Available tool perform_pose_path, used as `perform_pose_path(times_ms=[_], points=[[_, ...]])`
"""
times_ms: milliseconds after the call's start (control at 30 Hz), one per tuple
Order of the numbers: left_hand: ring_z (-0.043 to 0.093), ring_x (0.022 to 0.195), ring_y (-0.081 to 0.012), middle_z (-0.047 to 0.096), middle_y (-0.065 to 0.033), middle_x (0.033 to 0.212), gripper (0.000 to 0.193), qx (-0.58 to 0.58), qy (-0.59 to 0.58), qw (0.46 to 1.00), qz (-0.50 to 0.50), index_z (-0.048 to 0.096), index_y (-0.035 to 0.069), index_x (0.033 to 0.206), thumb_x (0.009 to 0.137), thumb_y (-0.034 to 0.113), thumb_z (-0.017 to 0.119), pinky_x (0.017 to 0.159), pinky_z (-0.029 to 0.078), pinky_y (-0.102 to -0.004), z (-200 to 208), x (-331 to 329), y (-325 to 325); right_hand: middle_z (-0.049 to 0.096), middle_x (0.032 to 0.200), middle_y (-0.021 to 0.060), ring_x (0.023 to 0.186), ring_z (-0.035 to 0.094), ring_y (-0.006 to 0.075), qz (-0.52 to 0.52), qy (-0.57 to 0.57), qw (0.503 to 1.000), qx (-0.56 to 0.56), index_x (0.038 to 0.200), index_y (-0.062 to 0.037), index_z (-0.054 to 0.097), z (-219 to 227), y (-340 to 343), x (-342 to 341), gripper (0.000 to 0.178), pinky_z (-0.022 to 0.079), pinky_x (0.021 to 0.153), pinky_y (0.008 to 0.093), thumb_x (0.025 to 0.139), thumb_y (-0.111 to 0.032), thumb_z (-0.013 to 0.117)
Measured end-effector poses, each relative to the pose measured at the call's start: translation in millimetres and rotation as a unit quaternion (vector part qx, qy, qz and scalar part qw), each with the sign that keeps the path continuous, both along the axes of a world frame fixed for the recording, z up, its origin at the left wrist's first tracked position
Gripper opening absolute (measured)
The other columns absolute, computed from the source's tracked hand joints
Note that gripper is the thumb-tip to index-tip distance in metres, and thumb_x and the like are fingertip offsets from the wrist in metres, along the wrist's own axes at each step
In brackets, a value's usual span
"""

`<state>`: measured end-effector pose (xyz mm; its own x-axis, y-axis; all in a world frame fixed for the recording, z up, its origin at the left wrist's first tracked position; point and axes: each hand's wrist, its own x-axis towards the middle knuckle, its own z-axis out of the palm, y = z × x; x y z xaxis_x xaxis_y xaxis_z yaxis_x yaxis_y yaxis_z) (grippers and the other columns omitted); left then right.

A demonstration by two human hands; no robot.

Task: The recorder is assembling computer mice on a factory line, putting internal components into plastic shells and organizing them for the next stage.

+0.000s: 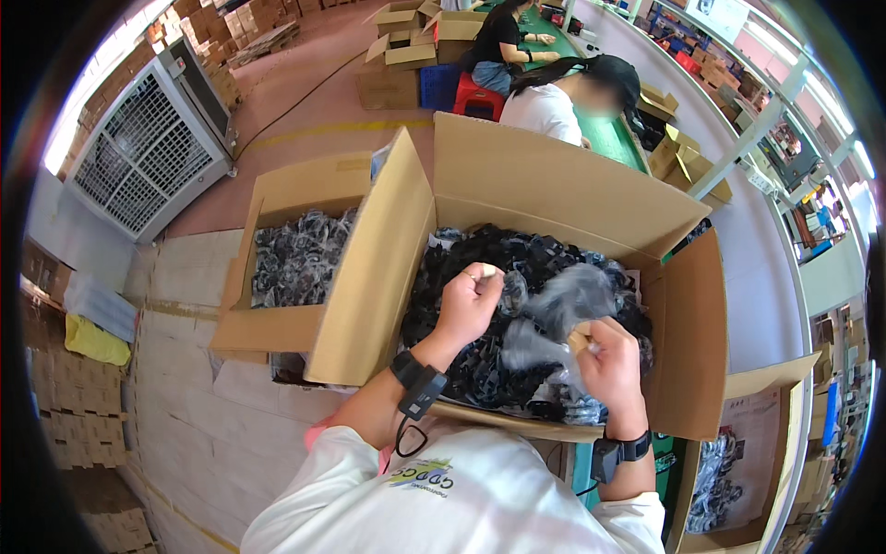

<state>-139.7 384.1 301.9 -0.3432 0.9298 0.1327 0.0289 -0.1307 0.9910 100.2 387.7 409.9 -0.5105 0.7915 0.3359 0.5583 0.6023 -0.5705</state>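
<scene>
A large open cardboard box (572,162) stands in front of me, filled with black parts (471,355), some in clear plastic. My left hand (469,303) is closed in a pinch over the left part of the box. What it holds, if anything, is too small to make out. Beside its fingertips is a small clear-wrapped piece (514,294). My right hand (609,360) is closed over the right side of the box, pinching a clear plastic bag (574,300) smeared by motion. The bag's contents cannot be made out.
To the left stands another open carton (268,331) of plastic-wrapped parts. A further carton (775,489) with wrapped parts is at the lower right. Beyond the box, a person (544,111) leans over a green work surface (616,138). A large air cooler (148,152) stands far left.
</scene>
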Motion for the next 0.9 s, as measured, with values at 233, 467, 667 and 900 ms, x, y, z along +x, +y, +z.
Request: perform_pose_path(times_ms=[233, 467, 667, 900], points=[[0.063, 0.107, -0.0317, 0.065, -0.0154, 0.116, 0.034, 0.021, 0.441, 0.896, -0.035, 0.066, 0.002, 0.115, 0.083, 0.013, 0.072, 0.091, 0.051, -0.0415, -5.2, 12.3, 15.9, 0.064, 0.079, 0.0177, 0.07, 0.063, 0.0307, -0.017, 0.002, 0.999, -0.036, 0.082, 0.0005, 0.066, 6.2, -1.9, 2.7, 0.007, 0.051, 0.066, 0.0364, 0.076, 0.002, 0.064], [0.055, 0.12, -0.0319, 0.063, -0.0123, 0.124, 0.042, -0.032, 0.551, 0.828, -0.098, 0.068, 0.008, 0.118, 0.076, 0.011, 0.07, 0.104, 0.039, -0.0448, -20.0, 14.1, 13.1, 0.066, 0.08, 0.009, 0.075, 0.062, 0.0161, -0.057, 0.091, 0.994, -0.012, 0.082, 0.0008, 0.063, 0.4, -5.0, 8.6, 0.003, 0.049, 0.066, 0.0303, 0.085, 0.001, 0.063], [0.068, 0.077, -0.0299, 0.071, -0.0107, 0.087, 0.021, 0.051, 0.334, 0.941, -0.008, 0.07, 0.005, 0.1, 0.083, 0.016, 0.074, 0.073, 0.053, -0.0424, -15.8, 6.0, 15.9, 0.062, 0.077, 0.0075, 0.07, 0.059, 0.0169, -0.026, 0.07, 0.997, -0.021, 0.083, -0.0002, 0.063, -0.6, -4.1, 16.1, 0.004, 0.048, 0.065, 0.0316, 0.087, -0.001, 0.063], [0.064, 0.092, -0.0128, 0.068, -0.0041, 0.105, 0.028, -0.003, -0.177, 0.979, -0.106, 0.062, 0.006, 0.117, 0.09, 0.009, 0.072, 0.077, 0.055, -0.032, -5.0, -1.5, 21.1, 0.062, 0.074, 0.0056, 0.069, 0.06, 0.0148, 0.079, 0.033, 0.996, -0.023, 0.084, -0.0003, 0.062, -2.1, -6.7, 8.8, 0.002, 0.047, 0.062, 0.029, 0.085, 0.002, 0.062]])
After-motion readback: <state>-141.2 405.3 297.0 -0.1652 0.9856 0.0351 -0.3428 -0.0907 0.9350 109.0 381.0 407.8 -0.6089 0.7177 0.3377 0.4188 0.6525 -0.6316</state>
